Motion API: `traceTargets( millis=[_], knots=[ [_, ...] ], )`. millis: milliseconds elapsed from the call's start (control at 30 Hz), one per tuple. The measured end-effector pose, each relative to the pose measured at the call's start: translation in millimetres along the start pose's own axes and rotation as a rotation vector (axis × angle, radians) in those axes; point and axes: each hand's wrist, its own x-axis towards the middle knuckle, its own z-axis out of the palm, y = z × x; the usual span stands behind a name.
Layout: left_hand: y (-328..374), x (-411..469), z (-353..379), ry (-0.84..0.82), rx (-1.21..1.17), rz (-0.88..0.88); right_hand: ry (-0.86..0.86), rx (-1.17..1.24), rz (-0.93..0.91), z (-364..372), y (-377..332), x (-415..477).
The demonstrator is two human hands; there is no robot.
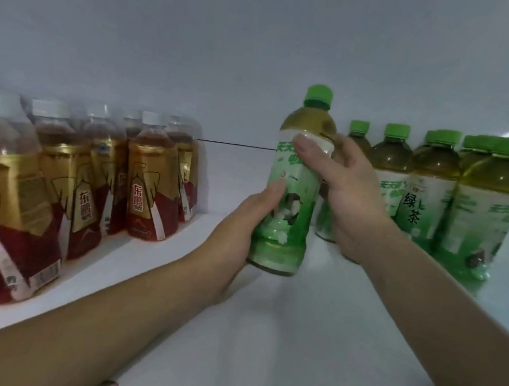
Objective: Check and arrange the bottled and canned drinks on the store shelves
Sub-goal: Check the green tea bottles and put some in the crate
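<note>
Green tea bottle (299, 182), left hand (243, 220) curled round its base and right hand (351, 191) gripping its shoulder, could topple the neighbouring tea bottles (431, 187) if swung carelessly rightward.

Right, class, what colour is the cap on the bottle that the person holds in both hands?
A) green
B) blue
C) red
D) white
A: the bottle gripped by the left hand and right hand has a green cap; the white caps top the red bottles at the left.
</note>
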Motion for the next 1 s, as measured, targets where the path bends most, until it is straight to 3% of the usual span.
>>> traceTargets(
  millis=[67,267,467,667,833,1000],
  knots=[
    [-2,-1,2,0.013,0.087,0.048,0.029,-0.004,-0.045,1,0,1],
    [-1,-20,-1,-0.144,-0.169,-0.056,-0.22,0.266,0.173,0,-3,0],
    [-3,-13,1,-0.023,-0.009,0.021,0.005,-0.033,-0.005,4,7,0],
    [6,-29,-4,-0.162,-0.202,-0.154,-0.237,0.282,0.15,1,0,-3],
    [2,-24,4,-0.052,-0.082,-0.062,-0.003,0.01,0.027,3,10,2],
    [5,-26,-3,-0.117,-0.264,-0.162,-0.213,0.257,0.202,2,3,-4]
  ],
)
